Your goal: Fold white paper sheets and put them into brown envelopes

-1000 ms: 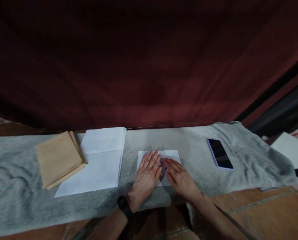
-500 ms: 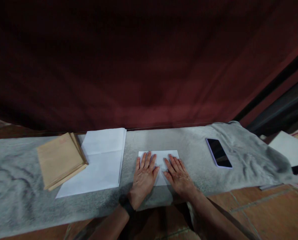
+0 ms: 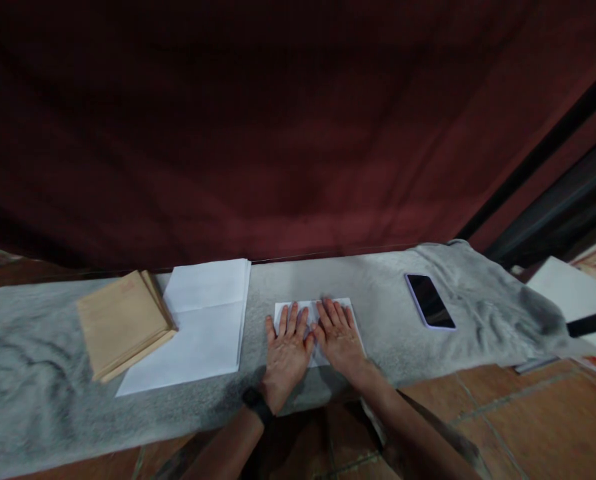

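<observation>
A small white folded sheet of paper (image 3: 319,359) lies flat on a grey cloth, under both hands. My left hand (image 3: 287,347) rests palm down across its left side with the fingers spread; a black band circles that wrist. On the paper's middle and right part lies my right hand (image 3: 339,333), also palm down with fingers stretched out. The two thumbs are close together near the paper's centre. Much of the sheet is covered by the hands.
Left of the hands is a stack of larger white paper sheets (image 3: 208,333) with a crease across it. Brown envelopes (image 3: 123,323) overlap its left edge. A phone (image 3: 431,301) in a lilac case lies to the right on the grey cloth (image 3: 383,287). A dark red curtain (image 3: 298,167) hangs behind.
My right hand has slid left over the paper, towards my left hand. The left hand stays nearly in place, and the view has shifted slightly.
</observation>
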`<control>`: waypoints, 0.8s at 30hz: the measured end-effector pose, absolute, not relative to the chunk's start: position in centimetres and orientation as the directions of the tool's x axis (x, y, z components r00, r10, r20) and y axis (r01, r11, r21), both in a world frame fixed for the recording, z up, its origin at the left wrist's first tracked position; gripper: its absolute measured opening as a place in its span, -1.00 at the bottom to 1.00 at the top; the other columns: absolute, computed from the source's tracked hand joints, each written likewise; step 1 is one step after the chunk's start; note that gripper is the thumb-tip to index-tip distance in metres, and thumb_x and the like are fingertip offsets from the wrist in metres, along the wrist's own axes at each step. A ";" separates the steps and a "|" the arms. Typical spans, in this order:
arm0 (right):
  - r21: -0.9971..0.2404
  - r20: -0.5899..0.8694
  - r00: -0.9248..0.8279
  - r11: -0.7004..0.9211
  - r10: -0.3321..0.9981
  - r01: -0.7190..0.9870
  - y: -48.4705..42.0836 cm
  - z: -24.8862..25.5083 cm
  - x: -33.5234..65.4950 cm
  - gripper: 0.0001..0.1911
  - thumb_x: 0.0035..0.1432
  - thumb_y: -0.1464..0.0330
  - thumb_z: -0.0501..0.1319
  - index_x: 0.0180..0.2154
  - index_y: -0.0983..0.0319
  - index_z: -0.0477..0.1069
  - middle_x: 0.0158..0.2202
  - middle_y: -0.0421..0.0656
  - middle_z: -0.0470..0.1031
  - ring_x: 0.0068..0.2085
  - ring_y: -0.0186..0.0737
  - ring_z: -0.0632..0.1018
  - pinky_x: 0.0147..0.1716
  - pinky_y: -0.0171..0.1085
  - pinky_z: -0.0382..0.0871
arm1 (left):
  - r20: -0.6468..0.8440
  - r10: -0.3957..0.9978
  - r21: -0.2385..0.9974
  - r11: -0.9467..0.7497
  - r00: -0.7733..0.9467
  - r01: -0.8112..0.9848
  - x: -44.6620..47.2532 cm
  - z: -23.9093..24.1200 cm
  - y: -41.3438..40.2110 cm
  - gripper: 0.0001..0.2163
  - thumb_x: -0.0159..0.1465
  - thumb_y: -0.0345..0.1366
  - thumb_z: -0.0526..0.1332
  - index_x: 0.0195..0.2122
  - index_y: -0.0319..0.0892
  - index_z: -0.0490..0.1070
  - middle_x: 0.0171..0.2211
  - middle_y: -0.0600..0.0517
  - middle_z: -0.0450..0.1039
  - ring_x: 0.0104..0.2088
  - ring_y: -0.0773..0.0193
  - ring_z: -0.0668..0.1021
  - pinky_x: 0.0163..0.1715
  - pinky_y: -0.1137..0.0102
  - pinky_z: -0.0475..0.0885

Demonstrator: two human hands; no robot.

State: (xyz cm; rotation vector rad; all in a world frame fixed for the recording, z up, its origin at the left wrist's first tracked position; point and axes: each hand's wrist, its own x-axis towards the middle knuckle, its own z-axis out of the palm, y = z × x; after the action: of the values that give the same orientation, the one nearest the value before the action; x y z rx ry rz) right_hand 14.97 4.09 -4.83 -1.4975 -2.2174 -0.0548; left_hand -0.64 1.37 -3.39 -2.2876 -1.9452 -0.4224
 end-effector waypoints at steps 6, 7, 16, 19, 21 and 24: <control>-0.233 0.335 -0.318 0.405 0.887 0.884 3.8 -4.8 14.3 -0.48 0.49 0.20 -0.04 0.35 0.25 0.24 0.40 0.06 0.19 0.41 0.09 0.22 0.35 0.19 0.06 | 0.264 0.951 0.098 -0.191 0.159 0.977 -1.0 -3.2 1.3 -0.53 0.46 -0.23 -0.05 0.37 -0.06 0.22 0.39 -0.08 0.21 0.42 -0.04 0.17 0.35 -0.21 0.05; -0.235 0.324 -0.318 0.401 0.891 0.886 3.7 -4.7 14.3 -0.48 0.49 0.21 -0.04 0.35 0.25 0.23 0.40 0.07 0.18 0.41 0.09 0.21 0.35 0.20 0.06 | 0.255 0.954 0.099 -0.188 0.158 0.977 -1.0 -3.1 1.3 -0.54 0.46 -0.23 -0.05 0.36 -0.07 0.23 0.39 -0.08 0.21 0.42 -0.04 0.17 0.35 -0.21 0.05; -0.212 0.270 -0.311 0.371 0.911 0.904 3.6 -4.0 14.1 -0.47 0.48 0.23 -0.03 0.36 0.26 0.21 0.42 0.05 0.13 0.41 0.09 0.19 0.36 0.18 0.02 | 0.255 0.954 0.121 -0.195 0.160 0.973 -1.3 -2.8 1.2 -0.55 0.46 -0.24 -0.03 0.35 -0.09 0.25 0.39 -0.11 0.20 0.41 0.01 0.21 0.36 -0.17 0.08; -0.173 0.298 -0.320 0.380 0.899 0.908 3.6 -4.3 14.3 -0.48 0.48 0.24 -0.03 0.37 0.24 0.20 0.42 0.03 0.15 0.42 0.06 0.20 0.36 0.15 0.02 | 0.248 0.956 0.125 -0.191 0.156 0.974 -1.1 -3.1 1.2 -0.54 0.46 -0.23 -0.04 0.36 -0.16 0.24 0.40 -0.14 0.17 0.41 0.02 0.20 0.37 -0.14 0.06; -0.146 0.292 -0.329 0.381 0.898 0.913 3.6 -4.4 14.5 -0.48 0.48 0.25 -0.05 0.37 0.22 0.20 0.42 0.01 0.16 0.42 0.02 0.19 0.37 0.12 0.01 | 0.237 0.963 0.130 -0.165 0.131 0.978 -0.8 -3.2 1.1 -0.53 0.46 -0.23 -0.04 0.36 -0.17 0.24 0.41 -0.14 0.14 0.42 0.01 0.18 0.39 -0.13 0.02; -0.116 0.252 -0.337 0.374 0.907 0.920 3.8 -4.4 14.8 -0.48 0.48 0.26 -0.06 0.37 0.18 0.19 0.43 -0.05 0.14 0.42 -0.02 0.19 0.38 0.07 0.00 | 0.218 0.971 0.144 -0.132 0.099 0.981 -0.5 -3.4 1.1 -0.52 0.46 -0.22 -0.04 0.38 -0.16 0.21 0.43 -0.11 0.10 0.43 0.03 0.15 0.41 -0.09 -0.02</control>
State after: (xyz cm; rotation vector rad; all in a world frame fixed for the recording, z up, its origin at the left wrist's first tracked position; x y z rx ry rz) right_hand 14.81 3.82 -4.37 -1.6173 -2.3635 -0.0676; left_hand -0.53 1.09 -3.43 -2.3006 -2.0437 -0.4051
